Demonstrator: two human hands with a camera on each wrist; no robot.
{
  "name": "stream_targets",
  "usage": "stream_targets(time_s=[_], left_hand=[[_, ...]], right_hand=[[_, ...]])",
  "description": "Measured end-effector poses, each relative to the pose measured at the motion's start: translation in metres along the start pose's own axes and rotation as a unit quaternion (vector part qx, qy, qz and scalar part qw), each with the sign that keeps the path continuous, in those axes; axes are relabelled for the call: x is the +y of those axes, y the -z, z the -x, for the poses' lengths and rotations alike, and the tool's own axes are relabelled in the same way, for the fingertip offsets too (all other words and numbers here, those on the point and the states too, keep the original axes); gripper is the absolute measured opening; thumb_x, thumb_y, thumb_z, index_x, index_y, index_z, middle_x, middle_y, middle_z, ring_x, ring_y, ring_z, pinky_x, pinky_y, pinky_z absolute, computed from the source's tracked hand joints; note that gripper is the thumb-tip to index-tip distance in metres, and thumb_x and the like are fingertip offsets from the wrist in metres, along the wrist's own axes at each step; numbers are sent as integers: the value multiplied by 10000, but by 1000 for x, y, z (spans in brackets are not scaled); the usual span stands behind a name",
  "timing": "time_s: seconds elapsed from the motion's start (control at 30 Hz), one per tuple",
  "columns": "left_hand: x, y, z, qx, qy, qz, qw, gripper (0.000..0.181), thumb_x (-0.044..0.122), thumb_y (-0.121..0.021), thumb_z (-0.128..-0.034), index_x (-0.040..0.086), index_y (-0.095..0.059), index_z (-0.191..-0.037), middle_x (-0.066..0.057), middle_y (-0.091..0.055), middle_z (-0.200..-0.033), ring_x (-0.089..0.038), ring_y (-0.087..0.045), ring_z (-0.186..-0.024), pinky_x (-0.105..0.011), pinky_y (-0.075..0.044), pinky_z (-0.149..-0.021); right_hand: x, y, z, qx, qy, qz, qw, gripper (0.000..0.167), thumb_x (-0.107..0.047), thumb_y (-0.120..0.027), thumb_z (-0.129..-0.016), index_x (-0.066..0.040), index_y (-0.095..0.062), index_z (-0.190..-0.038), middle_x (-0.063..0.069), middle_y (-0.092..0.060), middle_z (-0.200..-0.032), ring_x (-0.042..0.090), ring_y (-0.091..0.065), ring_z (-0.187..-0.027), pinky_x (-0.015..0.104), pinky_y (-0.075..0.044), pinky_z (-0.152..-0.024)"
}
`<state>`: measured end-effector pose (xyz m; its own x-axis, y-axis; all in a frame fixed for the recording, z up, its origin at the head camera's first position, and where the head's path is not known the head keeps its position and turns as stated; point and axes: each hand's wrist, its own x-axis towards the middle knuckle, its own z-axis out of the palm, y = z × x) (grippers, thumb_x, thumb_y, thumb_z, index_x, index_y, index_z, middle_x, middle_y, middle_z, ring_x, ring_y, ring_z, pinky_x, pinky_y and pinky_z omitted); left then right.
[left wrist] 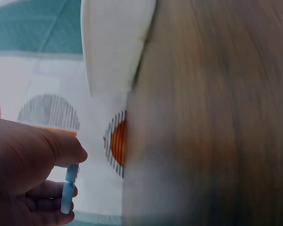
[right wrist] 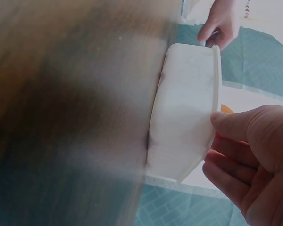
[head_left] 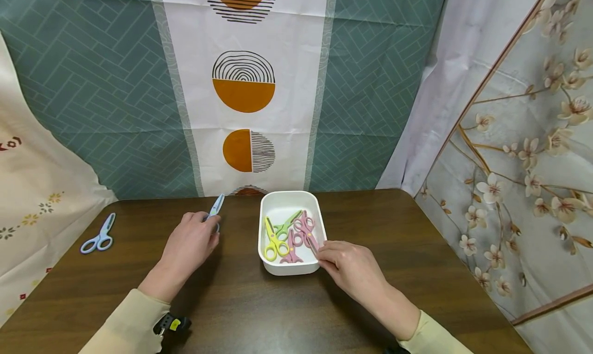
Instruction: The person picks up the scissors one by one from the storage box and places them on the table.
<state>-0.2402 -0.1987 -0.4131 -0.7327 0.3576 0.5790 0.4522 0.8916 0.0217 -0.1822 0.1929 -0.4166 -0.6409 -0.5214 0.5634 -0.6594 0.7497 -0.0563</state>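
Observation:
My left hand (head_left: 192, 243) pinches a pair of light blue scissors (head_left: 216, 206) above the table, left of the white plastic box. In the left wrist view, the light blue handle (left wrist: 67, 195) shows between thumb and fingers. My right hand (head_left: 354, 269) grips the near right rim of the white box (head_left: 289, 269), with the thumb outside and the fingers over the inner side, as the right wrist view shows. Inside the box lie yellow scissors (head_left: 276, 247), green scissors (head_left: 286, 226) and several pink scissors (head_left: 306, 228), partly overlapping.
Another pair of light blue scissors (head_left: 99, 240) lies at the left of the dark wooden table (head_left: 250, 313). Patterned cloth (head_left: 370, 112) hangs behind the table's far edge. Flowered cloth (head_left: 509, 199) borders the right side, and cream cloth (head_left: 41, 189) the left.

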Motion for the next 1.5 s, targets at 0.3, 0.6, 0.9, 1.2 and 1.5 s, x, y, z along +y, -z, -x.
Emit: stream_targets(time_s=[0.3, 0.6, 0.9, 1.2, 1.5], left_hand=[[-20, -4, 7, -176, 359, -13, 9992, 309, 17, -863, -868, -37, -751, -1151, -275, -725, -1041, -491, -645, -922, -594, -597, -764], [-27, -6, 7, -267, 509, -1, 9983, 343, 20, -860, -879, -57, -749, -1194, -302, -724, -1094, -502, -652, -970, -608, -605, -801], [-39, -9, 12, -328, 632, -27, 9975, 345, 10, -852, -873, -78, -738, -1187, -322, -713, -1091, -528, -652, -988, -631, -594, -835], [-52, -9, 18, -394, 833, -22, 9957, 342, 18, -836, -879, -78, -733, -1190, -336, -701, -1091, -559, -640, -1003, -666, -577, -831], [-67, -8, 25, -515, 1069, -45, 9929, 342, 27, -829, -883, -86, -724, -1188, -344, -683, -1084, -574, -615, -1002, -695, -565, -801]], right_hand=[[0, 0, 0, 39, 64, 44, 10000, 219, -125, -969, -847, -141, -880, -1046, -44, -836, -1067, 168, -787, -1099, 407, -645, -880], [0, 0, 0, 3, 19, 35, 10000, 215, -125, -963, -855, -141, -881, -1052, -28, -837, -1081, 168, -786, -1099, 410, -647, -864], [0, 0, 0, -38, -18, 36, 10000, 221, -129, -965, -854, -139, -882, -1058, -27, -837, -1085, 171, -785, -1104, 414, -646, -875], [0, 0, 0, -54, -17, 37, 10000, 214, -130, -963, -857, -141, -882, -1055, -31, -836, -1085, 164, -785, -1100, 412, -647, -876], [1, 0, 0, 24, 42, 47, 10000, 206, -124, -964, -852, -145, -879, -1038, -31, -835, -1075, 155, -785, -1086, 398, -645, -870]])
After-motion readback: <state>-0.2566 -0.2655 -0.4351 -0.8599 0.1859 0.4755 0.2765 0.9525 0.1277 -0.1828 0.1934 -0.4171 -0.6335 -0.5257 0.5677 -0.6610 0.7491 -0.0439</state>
